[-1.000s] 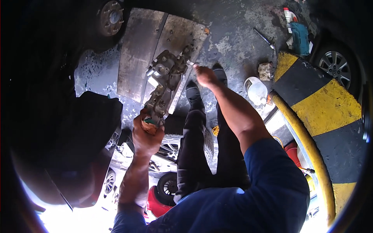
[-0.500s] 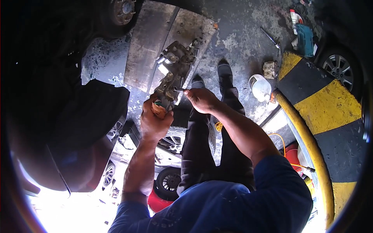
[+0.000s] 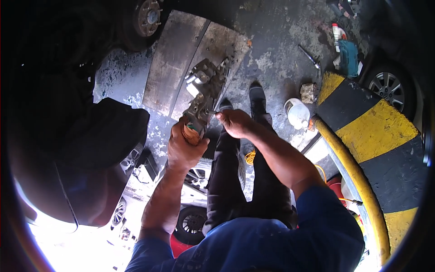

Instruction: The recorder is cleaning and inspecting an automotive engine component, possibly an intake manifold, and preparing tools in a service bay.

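A cast metal car part (image 3: 199,80), grey with rounded bosses and holes, reaches from the boards toward me. Its near end is in my left hand (image 3: 185,147), the fingers wrapped round it along with an orange-brown piece (image 3: 191,134) that looks like cloth or a glove. To its right, my right hand (image 3: 235,123) is closed with the thumb on top, pinching a thin metal rod (image 3: 212,112) whose tip meets the side of the part. Most of the rod is hidden by my fingers, so its kind is unclear.
Wooden boards (image 3: 170,54) lie beneath the part. Rightward stand a white jug (image 3: 298,113), a stone block (image 3: 308,93), a long metal tool (image 3: 309,56) and a teal case (image 3: 348,58). A yellow pipe (image 3: 351,167) curves past a yellow-and-black block. A wheel hub (image 3: 149,18) is far left.
The whole view has shifted, so the scene sits slightly lower and further left. Both hands keep their holds; the rod and my right hand have turned slightly against the part.
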A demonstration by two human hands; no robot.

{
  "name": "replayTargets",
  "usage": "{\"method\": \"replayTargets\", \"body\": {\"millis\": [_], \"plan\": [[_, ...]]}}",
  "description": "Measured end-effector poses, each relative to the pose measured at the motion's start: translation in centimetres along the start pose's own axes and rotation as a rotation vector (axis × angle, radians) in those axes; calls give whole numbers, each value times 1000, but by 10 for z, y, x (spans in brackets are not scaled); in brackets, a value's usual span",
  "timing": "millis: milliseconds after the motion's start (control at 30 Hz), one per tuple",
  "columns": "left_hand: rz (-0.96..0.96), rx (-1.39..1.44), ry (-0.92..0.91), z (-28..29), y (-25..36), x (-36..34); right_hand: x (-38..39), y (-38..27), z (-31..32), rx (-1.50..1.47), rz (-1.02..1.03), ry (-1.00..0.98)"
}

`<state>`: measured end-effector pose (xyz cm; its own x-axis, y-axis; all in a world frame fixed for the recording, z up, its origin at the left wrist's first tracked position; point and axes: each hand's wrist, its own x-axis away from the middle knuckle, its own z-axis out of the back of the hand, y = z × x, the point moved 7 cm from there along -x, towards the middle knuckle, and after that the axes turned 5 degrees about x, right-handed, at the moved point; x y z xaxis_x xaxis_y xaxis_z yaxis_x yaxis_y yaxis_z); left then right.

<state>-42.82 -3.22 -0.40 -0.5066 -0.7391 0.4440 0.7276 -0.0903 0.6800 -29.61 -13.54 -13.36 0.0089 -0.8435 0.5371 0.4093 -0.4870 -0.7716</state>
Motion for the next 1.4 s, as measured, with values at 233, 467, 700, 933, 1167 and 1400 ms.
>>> {"method": "replayTargets", "body": {"millis": [233,467,700,933,1167,1400], "plan": [[-24,-102,73,-6,7,7,16,-6,-8,-32,-75,69],[37,-114,91,-7,10,8,18,-4,-13,-61,-117,93],[3,-100,132,-15,3,19,24,-3,-17,-53,-143,97],[-74,-196,178,-20,11,21,33,-2,-22,-125,-161,177],[-2,-143,149,-24,2,24,28,3,-27,-60,-177,90],[-19,-153,174,-22,4,24,33,-4,-29,-95,-231,100]]}}
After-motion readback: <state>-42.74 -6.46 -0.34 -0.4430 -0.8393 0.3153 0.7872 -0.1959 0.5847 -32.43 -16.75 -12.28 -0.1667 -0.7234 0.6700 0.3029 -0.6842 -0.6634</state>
